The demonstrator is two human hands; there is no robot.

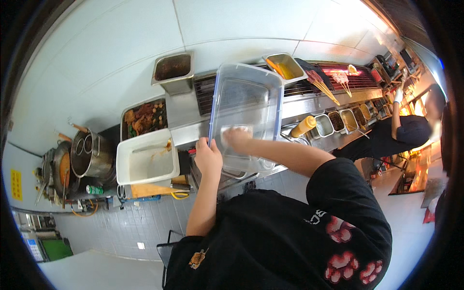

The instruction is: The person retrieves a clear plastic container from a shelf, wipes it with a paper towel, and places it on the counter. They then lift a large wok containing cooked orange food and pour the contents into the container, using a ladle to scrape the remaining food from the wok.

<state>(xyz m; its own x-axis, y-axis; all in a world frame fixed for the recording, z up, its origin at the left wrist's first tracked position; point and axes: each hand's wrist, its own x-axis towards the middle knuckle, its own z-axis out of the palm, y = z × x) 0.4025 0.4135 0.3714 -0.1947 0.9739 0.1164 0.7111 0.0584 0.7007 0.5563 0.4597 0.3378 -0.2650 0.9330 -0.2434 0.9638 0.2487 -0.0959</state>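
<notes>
A clear plastic storage box (pixel 246 94) with a blue rim is held tilted over the metal counter. My left hand (pixel 209 156) grips its rim at the lower left. Inside the box, my right hand (pixel 237 139) presses a white cloth (pixel 247 129) against the plastic; this hand is blurred. To the left of the box stands a white plastic tub (pixel 150 159) with brown smears and a utensil in it. Behind that tub lies a tray of braised food (pixel 145 117). A yellow-capped squeeze bottle (pixel 303 127) leans just right of the box.
Skewers (pixel 320 86) rest by the glowing grill (pixel 328 69). Seasoning containers (pixel 323 125) line the counter's front. A stockpot (pixel 88 154) and a wok (pixel 63 168) stand at left. A co-worker (pixel 395 132) in dark clothes works at right, near flames. A knife (pixel 180 186) lies by the counter edge.
</notes>
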